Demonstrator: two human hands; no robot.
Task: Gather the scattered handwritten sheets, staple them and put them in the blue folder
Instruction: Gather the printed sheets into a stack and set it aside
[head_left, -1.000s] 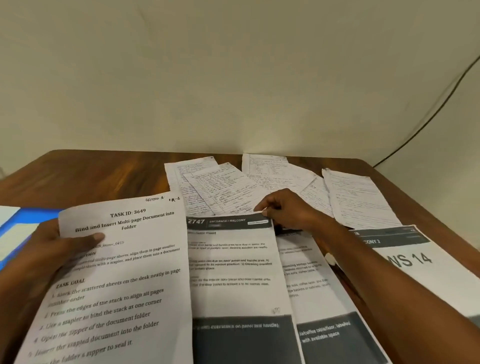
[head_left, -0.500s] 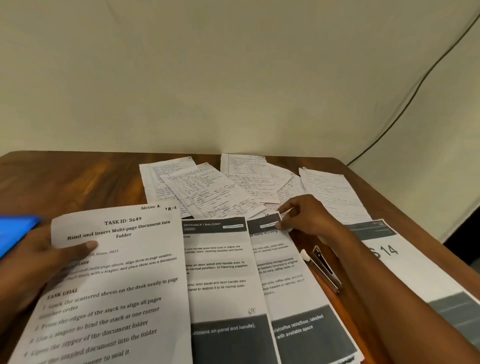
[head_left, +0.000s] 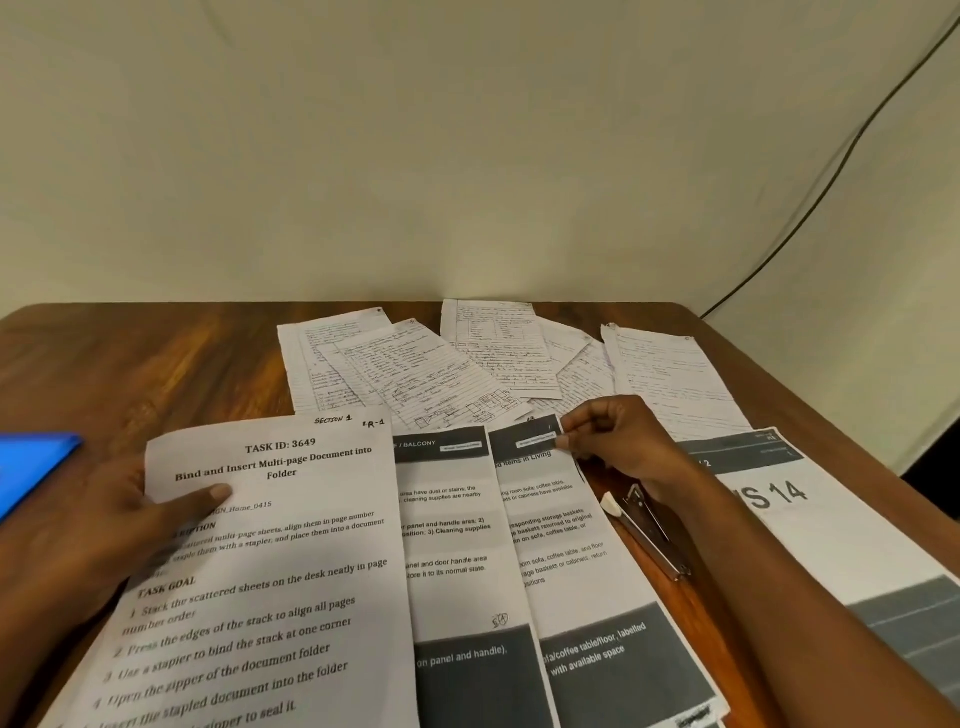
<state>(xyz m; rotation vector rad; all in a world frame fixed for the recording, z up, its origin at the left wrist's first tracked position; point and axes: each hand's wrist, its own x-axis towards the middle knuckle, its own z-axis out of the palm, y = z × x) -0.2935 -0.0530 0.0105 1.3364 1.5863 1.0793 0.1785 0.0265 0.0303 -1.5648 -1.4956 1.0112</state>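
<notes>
Nothing gathered: handwritten sheets (head_left: 467, 364) lie scattered; left hand (head_left: 98, 535) holds the instruction page (head_left: 270, 571), right hand (head_left: 618, 441) seemingly pinches a printed sheet (head_left: 550, 519).

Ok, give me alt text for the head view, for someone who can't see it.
A person's left hand holds a printed instruction sheet while the right hand pinches the top corner of a printed page on a wooden table. Handwritten sheets lie scattered behind; a stapler lies by the right wrist, a blue folder at far left.
</notes>
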